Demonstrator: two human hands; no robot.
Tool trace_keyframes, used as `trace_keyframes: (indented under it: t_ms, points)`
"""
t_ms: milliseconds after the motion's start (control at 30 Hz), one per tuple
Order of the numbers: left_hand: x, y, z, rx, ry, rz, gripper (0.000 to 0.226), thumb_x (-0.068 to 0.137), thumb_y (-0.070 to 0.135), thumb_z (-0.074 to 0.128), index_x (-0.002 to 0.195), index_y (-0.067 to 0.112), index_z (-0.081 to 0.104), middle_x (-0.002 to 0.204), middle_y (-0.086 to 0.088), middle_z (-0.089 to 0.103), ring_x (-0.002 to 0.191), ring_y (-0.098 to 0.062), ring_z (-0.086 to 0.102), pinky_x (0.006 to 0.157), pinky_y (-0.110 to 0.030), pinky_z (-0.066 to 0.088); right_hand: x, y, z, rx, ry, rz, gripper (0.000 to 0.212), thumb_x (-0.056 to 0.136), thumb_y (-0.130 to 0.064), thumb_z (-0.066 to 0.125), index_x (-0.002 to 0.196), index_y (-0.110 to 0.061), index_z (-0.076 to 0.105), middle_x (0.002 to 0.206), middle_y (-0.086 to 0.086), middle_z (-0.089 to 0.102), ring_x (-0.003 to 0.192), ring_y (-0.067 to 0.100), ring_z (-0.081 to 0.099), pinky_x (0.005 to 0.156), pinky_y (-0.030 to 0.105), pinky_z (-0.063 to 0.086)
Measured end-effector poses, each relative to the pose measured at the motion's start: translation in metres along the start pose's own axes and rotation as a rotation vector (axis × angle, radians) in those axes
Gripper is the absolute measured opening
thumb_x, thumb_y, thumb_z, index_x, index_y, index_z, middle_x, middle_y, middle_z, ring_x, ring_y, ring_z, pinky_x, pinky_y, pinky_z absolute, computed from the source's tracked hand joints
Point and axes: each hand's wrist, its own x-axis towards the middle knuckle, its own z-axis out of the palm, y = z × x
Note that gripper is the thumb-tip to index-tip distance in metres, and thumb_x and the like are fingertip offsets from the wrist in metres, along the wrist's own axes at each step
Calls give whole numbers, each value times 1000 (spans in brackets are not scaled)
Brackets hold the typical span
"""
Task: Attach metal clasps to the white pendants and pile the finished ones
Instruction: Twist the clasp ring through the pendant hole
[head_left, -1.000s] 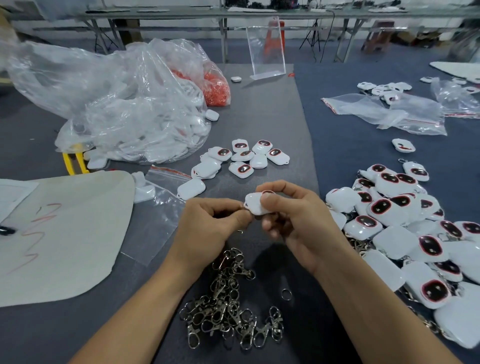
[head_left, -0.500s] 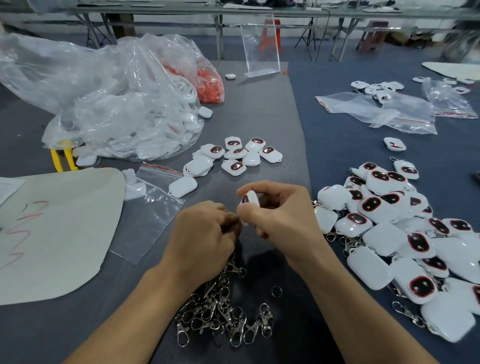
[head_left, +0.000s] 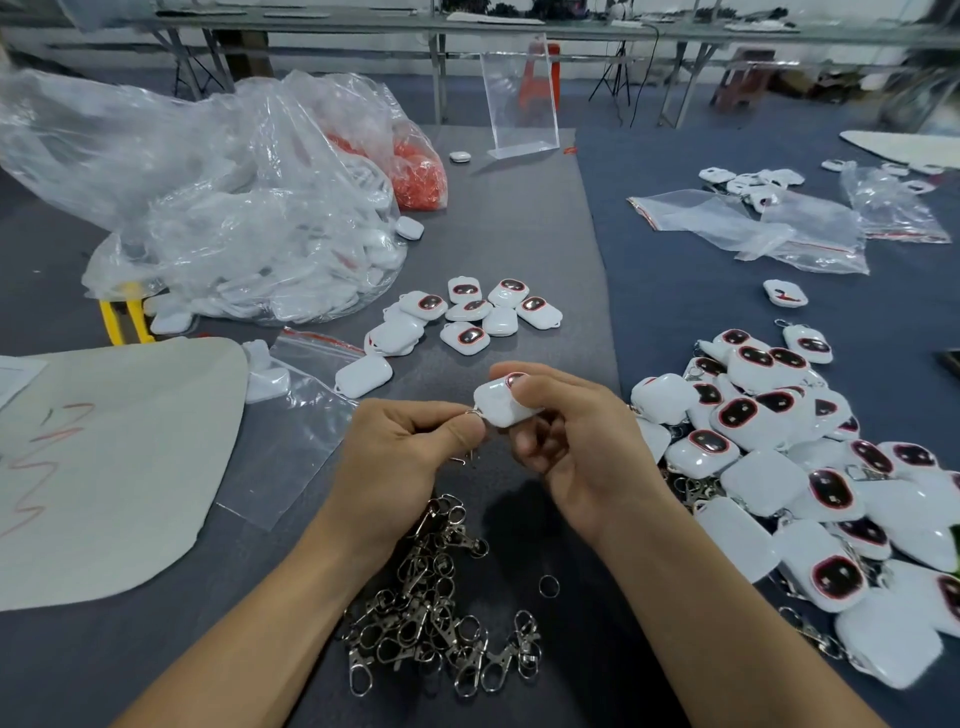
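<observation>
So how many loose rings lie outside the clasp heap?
1: a small silver metal ring on the grey mat, right of the metal clasp heap; more may hide inside.

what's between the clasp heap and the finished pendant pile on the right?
Head view: one loose metal ring on the dark mat, and the right forearm crossing over.

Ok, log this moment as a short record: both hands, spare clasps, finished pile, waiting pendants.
right hand: grips the white pendant, raised off the table
left hand: pinches a metal clasp at that pendant's corner
spare clasps: heap on the table, nearer than the hands
finished pile: right of the hands, clasps attached
waiting pendants: small cluster beyond the hands
</observation>
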Motion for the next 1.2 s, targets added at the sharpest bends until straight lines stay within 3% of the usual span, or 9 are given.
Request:
trace_keyframes:
  t_ms: [100,233,300,433,633,767,933,1000,1200]
  points:
    - [-1,-3,-5,456,56,210,12,83,22,73,72,19,78,60,3,61,57,-7,53,56,-23,39,-1,3,3,-133,-16,-176,19,79,-6,67,89,-15,80,68,5,68,43,11,45,42,19,32]
    - [-4,-7,-9,971,-69,431,13,76,21,60,69,16,69,63,5,55,63,-19,51,58,-35,40,-3,12,4,-696,-1,-474,21,78,-11,74,91,-26,80,70,-1,73,57,13,63,56,23,50]
    - [-4,-8,-10,903,-55,393,13,79,23,60,74,19,72,64,6,58,64,-15,53,59,-33,41,-4,12,5,-669,23,-475,22,76,-14,72,91,-28,80,71,2,72,55,12,61,55,22,50]
    - [1,-4,-2,328,3,116,9,83,31,71,79,35,78,56,11,57,53,-1,46,54,-17,34,0,1,2,-157,26,-178,21,79,-8,64,88,-16,81,65,8,68,43,11,46,42,21,33]
    - [0,4,2,-83,-173,-86,13,86,24,72,78,18,82,51,8,46,53,-5,37,53,-13,35,0,-2,3,104,-6,12,29,86,-2,56,80,-13,82,49,3,57,41,13,47,41,18,39]
    - [0,3,0,-8,-84,-31,17,79,25,70,67,16,78,51,9,48,53,-5,38,53,-15,33,0,2,4,17,-15,-42,25,85,0,57,90,-10,80,55,6,61,43,14,45,52,26,32]
    - [-2,-4,-6,848,-56,382,22,79,22,61,60,12,65,58,5,53,61,-14,52,59,-32,39,-7,8,8,-412,57,-376,25,81,3,69,89,-17,80,65,-3,66,49,7,50,49,18,40]
    - [-2,-6,-8,978,-62,457,19,79,23,59,63,14,67,60,2,57,61,-23,54,57,-32,40,-10,12,12,-642,36,-517,23,80,-4,73,91,-23,80,63,-9,64,53,3,54,55,16,44]
    - [-2,-7,-2,475,49,138,19,79,40,67,68,26,73,55,8,57,51,-5,46,50,-24,35,-1,5,9,-143,96,-151,22,88,4,59,91,-7,78,66,7,68,41,12,44,42,18,31]
